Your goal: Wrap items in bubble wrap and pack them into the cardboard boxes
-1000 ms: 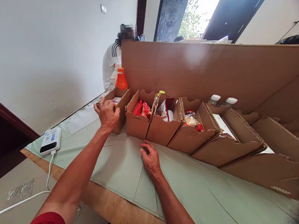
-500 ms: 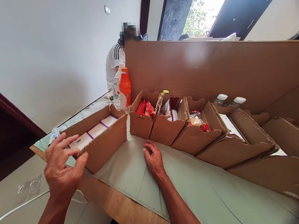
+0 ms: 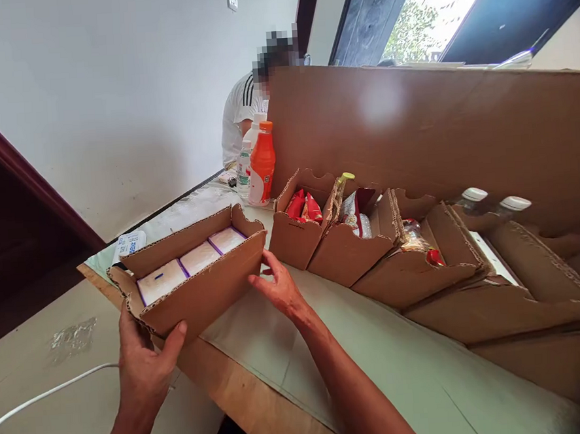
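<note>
We hold a long open cardboard tray [image 3: 196, 285] between both hands, and we take it as our landmark. Our left hand [image 3: 144, 366] cups its near end from below, thumb pressed against the front wall and fingers out of sight underneath, so the grip there is closed on the tray. Our right hand [image 3: 277, 286] rests against the far end of the front wall, fingers spread flat on the cardboard rather than wrapped round it. Inside the tray lie three white packets [image 3: 199, 256] with purple edges, end to end. The tray hangs partly over the edge of the table [image 3: 262, 408], which lies under and to the right of it, covered in a pale green cloth [image 3: 377, 362]. Beyond the tray's far end stands an orange bottle [image 3: 262, 163] beside a clear bottle [image 3: 244, 171], and to the right of that end runs a row of similar cardboard trays [image 3: 371, 251] holding red snack packs and capped bottles, backed by a tall cardboard sheet [image 3: 436, 123]. Behind the tray a white power bank [image 3: 128, 243] lies on the cloth, and another person in a white shirt [image 3: 241, 112] sits past the bottles. We judge the risk to be tipping: the right hand only braces, so if the left slips, the thin corrugated floor may sag or tilt and the packets could slide out over the table edge.
</note>
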`<move>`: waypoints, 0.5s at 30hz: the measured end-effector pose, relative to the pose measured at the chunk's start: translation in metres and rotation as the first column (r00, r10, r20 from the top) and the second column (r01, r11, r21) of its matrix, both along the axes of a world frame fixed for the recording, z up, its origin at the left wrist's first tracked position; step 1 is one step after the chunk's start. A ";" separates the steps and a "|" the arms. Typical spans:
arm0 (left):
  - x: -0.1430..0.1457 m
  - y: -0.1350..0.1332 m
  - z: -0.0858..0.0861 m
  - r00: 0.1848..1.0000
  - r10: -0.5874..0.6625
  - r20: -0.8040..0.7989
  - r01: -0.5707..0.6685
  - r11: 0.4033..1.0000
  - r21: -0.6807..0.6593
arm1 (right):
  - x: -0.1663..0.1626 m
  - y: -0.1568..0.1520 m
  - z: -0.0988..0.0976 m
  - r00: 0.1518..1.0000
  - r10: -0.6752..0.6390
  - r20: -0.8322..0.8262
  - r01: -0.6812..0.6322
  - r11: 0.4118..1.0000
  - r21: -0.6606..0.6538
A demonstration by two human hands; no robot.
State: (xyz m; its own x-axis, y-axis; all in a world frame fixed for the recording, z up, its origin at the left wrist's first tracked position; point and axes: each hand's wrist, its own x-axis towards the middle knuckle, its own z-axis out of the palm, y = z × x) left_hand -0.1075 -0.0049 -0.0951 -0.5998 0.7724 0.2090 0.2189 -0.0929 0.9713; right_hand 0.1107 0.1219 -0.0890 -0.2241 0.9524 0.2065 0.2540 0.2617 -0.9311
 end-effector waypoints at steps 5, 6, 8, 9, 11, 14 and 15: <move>0.006 -0.009 0.000 0.999 -0.009 -0.045 0.007 0.999 -0.034 | 0.021 -0.049 0.006 1.000 -0.017 0.016 0.019 0.993 -0.113; 0.010 -0.011 -0.001 0.997 -0.050 -0.057 0.048 0.998 -0.032 | 0.032 -0.065 0.004 0.998 -0.052 0.033 0.056 0.989 -0.139; 0.023 -0.015 -0.006 0.985 -0.164 -0.053 0.163 0.986 -0.019 | 0.059 -0.101 -0.005 0.989 -0.138 0.045 0.144 0.975 -0.170; 0.033 -0.017 -0.009 0.975 -0.220 -0.043 0.219 0.976 -0.011 | 0.075 -0.119 -0.010 0.979 -0.200 0.044 0.205 0.964 -0.172; 0.058 -0.018 -0.014 0.949 -0.314 -0.029 0.314 0.949 -0.004 | 0.108 -0.153 -0.020 0.935 -0.351 0.044 0.353 0.917 -0.188; 0.103 -0.011 -0.015 0.859 -0.509 -0.060 0.510 0.860 0.011 | 0.151 -0.195 -0.030 0.834 -0.551 0.036 0.546 0.813 -0.201; 0.117 -0.006 -0.012 0.809 -0.583 -0.081 0.586 0.810 0.021 | 0.161 -0.207 -0.031 0.797 -0.603 0.029 0.595 0.778 -0.204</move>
State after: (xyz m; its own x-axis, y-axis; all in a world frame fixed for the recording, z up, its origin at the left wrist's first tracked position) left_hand 0.0093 -0.0114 -0.1072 -0.0213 0.9619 0.2727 0.1740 -0.2651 0.9484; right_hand 0.2720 -0.0850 -0.1199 0.4086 0.9127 0.0017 0.2649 -0.1168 -0.9572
